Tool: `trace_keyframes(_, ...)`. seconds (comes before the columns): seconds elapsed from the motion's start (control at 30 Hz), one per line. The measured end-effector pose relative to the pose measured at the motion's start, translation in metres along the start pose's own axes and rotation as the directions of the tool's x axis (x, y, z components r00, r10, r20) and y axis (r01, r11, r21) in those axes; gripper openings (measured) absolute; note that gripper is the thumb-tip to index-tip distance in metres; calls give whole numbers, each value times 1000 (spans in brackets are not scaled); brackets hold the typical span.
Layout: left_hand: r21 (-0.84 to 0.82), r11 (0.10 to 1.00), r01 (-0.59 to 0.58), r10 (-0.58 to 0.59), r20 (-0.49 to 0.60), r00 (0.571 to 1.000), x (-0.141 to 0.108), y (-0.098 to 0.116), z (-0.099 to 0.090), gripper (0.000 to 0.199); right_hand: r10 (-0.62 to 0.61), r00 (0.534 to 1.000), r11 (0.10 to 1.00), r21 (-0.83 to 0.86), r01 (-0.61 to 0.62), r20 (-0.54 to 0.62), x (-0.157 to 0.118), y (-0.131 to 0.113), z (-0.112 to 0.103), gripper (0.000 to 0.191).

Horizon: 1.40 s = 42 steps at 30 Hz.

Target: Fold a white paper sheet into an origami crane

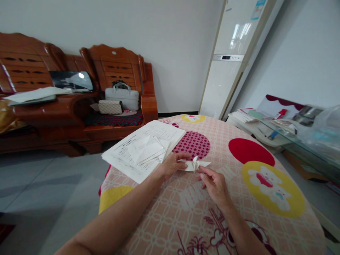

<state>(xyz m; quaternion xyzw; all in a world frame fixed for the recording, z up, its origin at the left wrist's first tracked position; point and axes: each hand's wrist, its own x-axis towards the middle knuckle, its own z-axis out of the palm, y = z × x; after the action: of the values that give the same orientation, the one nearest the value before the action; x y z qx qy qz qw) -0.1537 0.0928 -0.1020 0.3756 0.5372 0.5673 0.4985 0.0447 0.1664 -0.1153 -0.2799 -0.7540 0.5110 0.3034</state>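
Observation:
A small folded white paper piece (pixel 196 164), with pointed ends to the left and right and an upright tip in the middle, is over the patterned tablecloth. My left hand (pixel 172 165) pinches its left end between thumb and fingers. My right hand (pixel 214 182) is at its lower middle, with the index fingertip against the paper and the thumb close below; the other fingers curl under and are partly hidden. Left of my left hand, a stack of printed sheets (pixel 124 156) lies on the table, with folded white papers (pixel 148 148) on top.
The round table has a pink cloth (pixel 164 226) with coloured circles. To the right stands a glass-topped side table (pixel 292 141) with papers and plastic bags. Wooden chairs (pixel 114 67) with bags stand at the back left, a tall white cabinet unit (pixel 223 81) behind.

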Motion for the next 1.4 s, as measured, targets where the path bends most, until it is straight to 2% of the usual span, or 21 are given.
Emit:
trace_keyframes(0.1, 8, 1000, 29, -28, -36, 999, 1, -1, 3, 53, -27, 999, 989, -146, 25, -17, 3, 4, -2, 45)
trace_keyframes(0.2, -1, 999, 39, -39, -56, 998, 2, -2, 5, 52, -134, 989, 909, -404, 99, -59, 8, 6, -6, 41)
trace_keyframes(0.3, -54, 997, 56, -58, -30, 998, 6, -4, 6, 51, -188, 981, 751, -652, 107, -56, 11, 3, -8, 42)
trace_keyframes(0.4, -76, 996, 57, -58, -8, 998, 10, -7, 6, 50, -158, 987, 549, -832, 77, -13, 11, -1, -7, 37)
trace_keyframes(0.47, 27, 999, 23, -22, -23, 999, 11, -8, 6, 49, -129, 991, 442, -894, 75, 20, 9, -3, -6, 32)
trace_keyframes(0.53, 201, 979, -21, 31, -47, 998, 10, -8, 6, 48, -103, 993, 380, -921, 88, 53, 8, -5, -5, 31)
trace_keyframes(0.6, 390, 918, -77, 121, -88, 989, 7, -7, 7, 46, -87, 993, 354, -930, 103, 77, 6, -6, -3, 31)
trace_keyframes(0.67, 569, 812, -130, 235, -115, 965, 2, -4, 9, 39, -79, 993, 341, -933, 114, 93, 6, -5, -2, 30)
trace_keyframes(0.73, 698, 695, -169, 329, -99, 939, -4, -2, 12, 31, -73, 992, 333, -935, 120, 101, 5, -5, -2, 29)
trace_keyframes(0.8, 767, 612, -191, 366, -61, 928, -8, -1, 16, 23, -65, 992, 326, -938, 122, 107, 5, -5, -1, 27)
trace_keyframes(1.0, 872, 451, -190, 375, 8, 927, -17, -1, 27, 8, -55, 995, 269, -958, 100, 88, 5, -6, 0, 26)
trace_keyframes(1.13, 943, 283, -175, 382, 57, 922, -20, -7, 32, 19, -63, 996, 247, -966, 77, 63, 5, -3, 0, 26)
trace_keyframes(1.27, 991, 98, -94, 301, 61, 952, -19, -9, 38, 21, -104, 994, 253, -966, 50, 24, 7, 1, 2, 24)
trace_keyframes(1.4, 998, 14, -69, 248, 63, 967, -16, -5, 35, 22, -138, 990, 283, -958, 44, 5, 9, 4, 3, 22)
